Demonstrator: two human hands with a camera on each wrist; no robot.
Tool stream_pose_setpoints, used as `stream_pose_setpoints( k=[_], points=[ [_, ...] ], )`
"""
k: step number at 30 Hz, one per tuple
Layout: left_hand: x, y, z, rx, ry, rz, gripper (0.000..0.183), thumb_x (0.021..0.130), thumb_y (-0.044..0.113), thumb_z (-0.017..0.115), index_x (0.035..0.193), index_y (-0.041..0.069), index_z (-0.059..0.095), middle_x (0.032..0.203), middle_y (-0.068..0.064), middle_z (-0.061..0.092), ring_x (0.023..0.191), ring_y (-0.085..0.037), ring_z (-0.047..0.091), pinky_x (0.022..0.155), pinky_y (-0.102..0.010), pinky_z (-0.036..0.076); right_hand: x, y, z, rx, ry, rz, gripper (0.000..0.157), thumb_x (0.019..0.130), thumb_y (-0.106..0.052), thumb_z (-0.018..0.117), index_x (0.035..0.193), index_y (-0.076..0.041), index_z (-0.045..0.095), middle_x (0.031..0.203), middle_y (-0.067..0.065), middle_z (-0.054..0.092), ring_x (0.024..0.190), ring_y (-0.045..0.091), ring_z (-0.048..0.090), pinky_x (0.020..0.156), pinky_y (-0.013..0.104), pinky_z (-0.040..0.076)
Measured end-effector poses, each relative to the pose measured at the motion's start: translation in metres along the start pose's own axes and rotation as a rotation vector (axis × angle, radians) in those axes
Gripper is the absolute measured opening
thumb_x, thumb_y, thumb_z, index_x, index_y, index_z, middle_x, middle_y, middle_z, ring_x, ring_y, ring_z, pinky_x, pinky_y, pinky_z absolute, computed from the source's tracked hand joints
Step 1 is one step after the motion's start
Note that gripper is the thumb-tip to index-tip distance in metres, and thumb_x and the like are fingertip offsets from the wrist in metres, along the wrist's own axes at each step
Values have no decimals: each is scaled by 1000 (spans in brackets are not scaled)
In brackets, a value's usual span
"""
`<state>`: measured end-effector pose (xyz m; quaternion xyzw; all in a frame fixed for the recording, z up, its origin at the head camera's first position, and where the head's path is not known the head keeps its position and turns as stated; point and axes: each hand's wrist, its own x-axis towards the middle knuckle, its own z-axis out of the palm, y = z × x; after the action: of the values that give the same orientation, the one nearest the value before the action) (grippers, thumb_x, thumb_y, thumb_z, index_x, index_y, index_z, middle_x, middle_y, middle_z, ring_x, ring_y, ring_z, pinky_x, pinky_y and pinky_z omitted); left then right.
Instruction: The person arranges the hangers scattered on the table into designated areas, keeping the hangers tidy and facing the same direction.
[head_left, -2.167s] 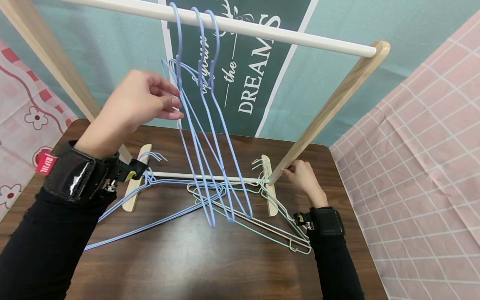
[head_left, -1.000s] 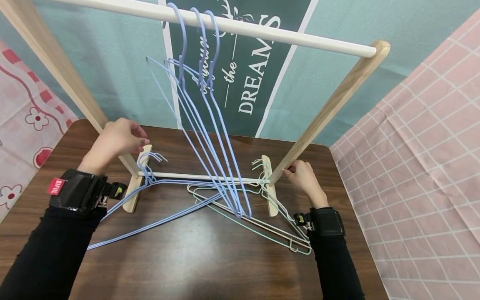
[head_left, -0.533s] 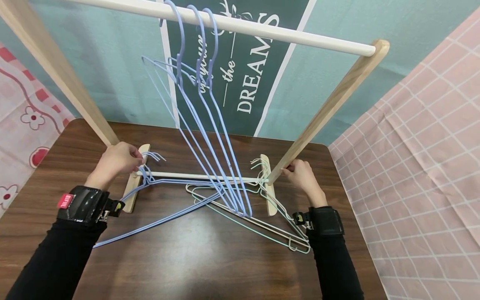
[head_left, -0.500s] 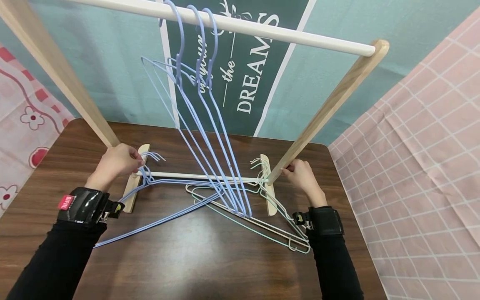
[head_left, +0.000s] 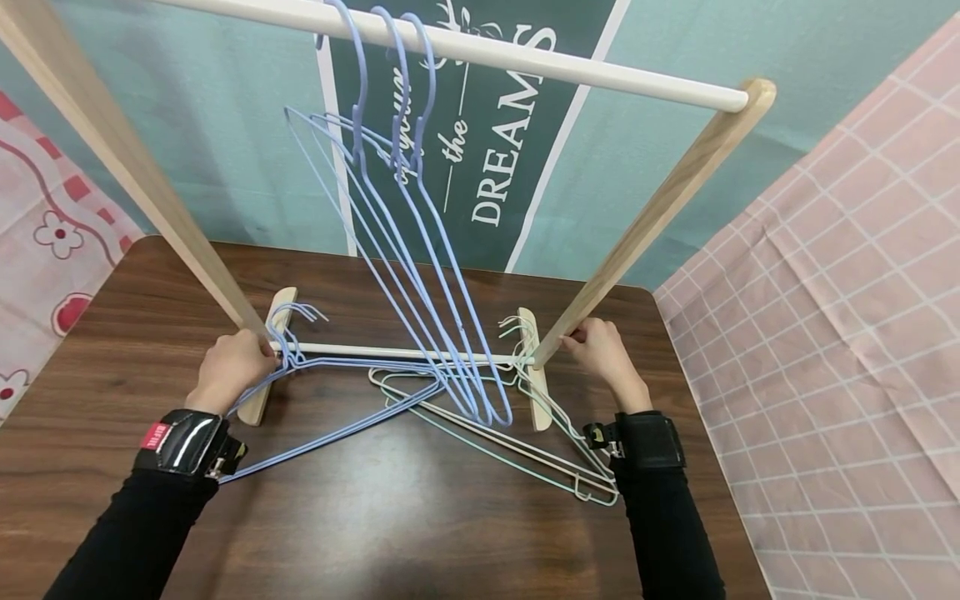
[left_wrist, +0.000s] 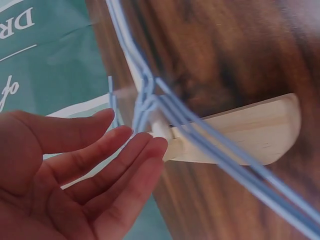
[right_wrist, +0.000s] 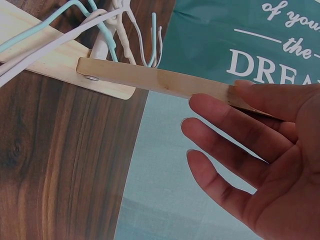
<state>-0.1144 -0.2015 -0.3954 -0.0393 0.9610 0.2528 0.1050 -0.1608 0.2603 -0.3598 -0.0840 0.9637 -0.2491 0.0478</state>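
You're pinching pale wooden post [head_left: 655, 220] with right hand [head_left: 600, 347], probably steadying it; left hand [head_left: 234, 367] sitting empty, narrow, beside light-blue wire hangers [left_wrist: 234, 171].

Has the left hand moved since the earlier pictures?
Yes. Judged against the rack's left post, the left hand has come down and closer, to near its lower end.

Left hand [head_left: 236, 367] loosely bent; right hand [head_left: 602, 352] pinching, lower fingers [right_wrist: 215, 142] spread.
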Motion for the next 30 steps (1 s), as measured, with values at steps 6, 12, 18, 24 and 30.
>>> stream_pose_setpoints(
  k=[6,12,18,24,30],
  points=[
    [0,-7,9,-11,32,-32,13,79,14,57,77,3,64,75,-21,59,64,-35,56,47,-40,42,0,-1,0,2,5,-5,16,88,-6,60,93,7,66,80,20,66,63,24,61,53,31,43],
    [2,-11,16,-21,29,-60,12,78,14,59,79,4,65,79,-24,59,68,-39,56,47,-41,42,0,-2,-1,-2,3,-9,16,88,-6,60,93,8,66,80,20,66,62,23,61,52,30,43],
    [2,-12,19,-32,37,-62,10,76,13,59,77,5,65,76,-22,59,67,-37,55,47,-40,41,1,-2,-1,13,-2,-11,16,88,-4,59,94,9,66,80,21,66,65,26,63,53,29,44],
    [3,-13,20,-34,43,-64,9,76,13,59,76,6,64,74,-19,59,67,-36,55,49,-40,41,1,-3,-2,26,-8,-6,16,88,-5,59,94,9,66,82,22,66,68,29,64,53,28,43],
    [3,-13,20,-41,40,-72,9,76,13,59,76,6,65,75,-20,59,68,-37,55,49,-40,41,0,-5,-3,27,28,10,17,86,-6,62,94,9,65,80,21,65,63,26,62,53,32,47]
  ],
)
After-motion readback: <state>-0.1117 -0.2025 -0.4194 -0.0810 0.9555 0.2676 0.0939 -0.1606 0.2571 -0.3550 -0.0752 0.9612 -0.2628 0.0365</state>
